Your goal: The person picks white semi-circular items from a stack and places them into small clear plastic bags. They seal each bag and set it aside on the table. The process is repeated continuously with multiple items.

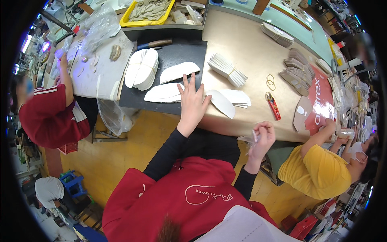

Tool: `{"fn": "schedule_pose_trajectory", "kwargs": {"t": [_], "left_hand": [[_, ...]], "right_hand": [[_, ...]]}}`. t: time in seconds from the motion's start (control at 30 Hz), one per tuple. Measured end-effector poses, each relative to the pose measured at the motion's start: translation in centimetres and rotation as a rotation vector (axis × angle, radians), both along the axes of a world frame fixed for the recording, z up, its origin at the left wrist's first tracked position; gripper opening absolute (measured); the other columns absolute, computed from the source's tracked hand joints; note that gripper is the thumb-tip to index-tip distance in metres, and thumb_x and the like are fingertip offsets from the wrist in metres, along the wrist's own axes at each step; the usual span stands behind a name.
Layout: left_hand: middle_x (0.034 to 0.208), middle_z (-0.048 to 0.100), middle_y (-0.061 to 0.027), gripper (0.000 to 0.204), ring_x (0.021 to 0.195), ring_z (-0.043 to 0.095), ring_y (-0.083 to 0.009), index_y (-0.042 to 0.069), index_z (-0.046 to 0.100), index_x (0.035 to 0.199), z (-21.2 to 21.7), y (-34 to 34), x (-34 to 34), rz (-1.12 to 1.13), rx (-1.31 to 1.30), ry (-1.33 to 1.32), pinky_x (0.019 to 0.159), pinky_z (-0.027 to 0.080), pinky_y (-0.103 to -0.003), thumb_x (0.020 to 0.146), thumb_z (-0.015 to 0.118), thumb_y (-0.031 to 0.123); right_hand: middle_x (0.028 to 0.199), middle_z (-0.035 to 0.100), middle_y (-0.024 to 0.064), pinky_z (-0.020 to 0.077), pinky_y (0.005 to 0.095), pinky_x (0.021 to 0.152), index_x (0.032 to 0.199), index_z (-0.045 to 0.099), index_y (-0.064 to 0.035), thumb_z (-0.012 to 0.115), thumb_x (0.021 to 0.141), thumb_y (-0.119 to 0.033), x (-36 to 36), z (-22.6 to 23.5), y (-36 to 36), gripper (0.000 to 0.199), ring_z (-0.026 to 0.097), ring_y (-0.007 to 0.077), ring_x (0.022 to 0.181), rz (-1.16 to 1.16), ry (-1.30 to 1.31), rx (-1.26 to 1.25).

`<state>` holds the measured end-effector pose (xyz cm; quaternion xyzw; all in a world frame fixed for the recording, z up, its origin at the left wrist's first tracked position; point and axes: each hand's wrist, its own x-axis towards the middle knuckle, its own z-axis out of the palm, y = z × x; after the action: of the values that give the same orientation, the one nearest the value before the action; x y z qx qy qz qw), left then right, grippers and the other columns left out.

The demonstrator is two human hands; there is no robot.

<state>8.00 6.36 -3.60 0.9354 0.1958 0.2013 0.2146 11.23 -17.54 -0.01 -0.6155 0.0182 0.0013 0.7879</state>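
My left hand [192, 105] lies palm down with its fingers spread. Its fingertips rest at a white half-oval piece [179, 72] and at a stack of white curved pieces [163, 93], on the black mat [173, 56]. Beside the thumb, one white piece [221, 103] lies slanted at the table edge, overlapping a small white stack [237, 97]. My right hand [264, 139] is raised off the table's front edge, fingers closed on a small see-through piece [252, 139] that looks like clear plastic. A banded white bundle [142, 68] sits on the mat's left side.
A fanned white bundle [227, 70], rubber bands [270, 82] and a red cutter [273, 106] lie on the tan table. Grey-brown bundles [297, 72] are at the right. A yellow tray [125, 22] stands at the back. Co-workers sit at left [56, 113] and right [318, 169].
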Motion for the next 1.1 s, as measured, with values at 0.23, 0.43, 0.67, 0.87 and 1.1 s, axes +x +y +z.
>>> {"fn": "schedule_pose_trajectory", "kwargs": {"t": [0.23,0.43,0.67,0.87,1.1], "left_hand": [[0.143,0.05,-0.0217,0.008,0.141,0.034,-0.0444,0.006,0.073,0.088,0.9,-0.9,-0.6,-0.022,-0.231,-0.164,0.116,0.023,-0.058,0.083,0.073,0.012],[0.095,0.075,-0.0097,0.013,0.089,0.068,-0.0109,-0.002,0.073,0.102,4.5,-5.2,-4.4,0.027,-1.05,-0.323,0.078,0.053,-0.024,0.091,0.067,0.001],[0.11,0.073,-0.0151,0.026,0.1,0.072,-0.0217,-0.002,0.072,0.111,5.1,-6.2,-5.5,-0.18,-0.824,-0.472,0.087,0.057,-0.029,0.087,0.063,-0.01],[0.109,0.073,-0.0158,0.028,0.099,0.073,-0.024,-0.001,0.072,0.109,4.8,-5.6,-5.7,-0.285,-0.579,-0.543,0.085,0.058,-0.029,0.085,0.063,-0.012],[0.108,0.074,-0.0152,0.027,0.096,0.073,-0.0227,-0.001,0.073,0.108,5.4,-6.2,-6.5,-0.219,-0.768,-0.53,0.082,0.058,-0.028,0.084,0.064,-0.012]], "right_hand": [[0.086,0.067,0.0067,0.041,0.018,0.061,0.102,0.07,0.0026,0.061,0.093,-0.001,-2.7,1.8,3.4,0.013,0.057,0.007,0.07,0.2,0.078,-0.129],[0.09,0.067,0.0068,0.0472,0.0224,0.072,0.099,0.071,0.0066,0.067,0.09,0.001,-3.2,2.3,6.8,0.011,0.061,0.0113,0.08,0.313,-0.127,-0.282],[0.082,0.066,0.0055,0.0456,0.0226,0.066,0.094,0.071,0.0072,0.069,0.088,0.003,-3.2,3.8,7.1,0.008,0.058,0.0095,0.074,0.299,-0.089,-0.232],[0.077,0.063,0.0035,0.0434,0.023,0.061,0.087,0.068,0.0063,0.069,0.087,0.002,-3.8,5.0,6.9,0.004,0.055,0.0081,0.068,0.281,-0.082,-0.304],[0.076,0.062,0.0035,0.0428,0.0226,0.061,0.087,0.068,0.0053,0.069,0.086,0.002,-4.2,5.4,7.3,0.003,0.055,0.0081,0.068,0.26,-0.159,-0.3]]}}
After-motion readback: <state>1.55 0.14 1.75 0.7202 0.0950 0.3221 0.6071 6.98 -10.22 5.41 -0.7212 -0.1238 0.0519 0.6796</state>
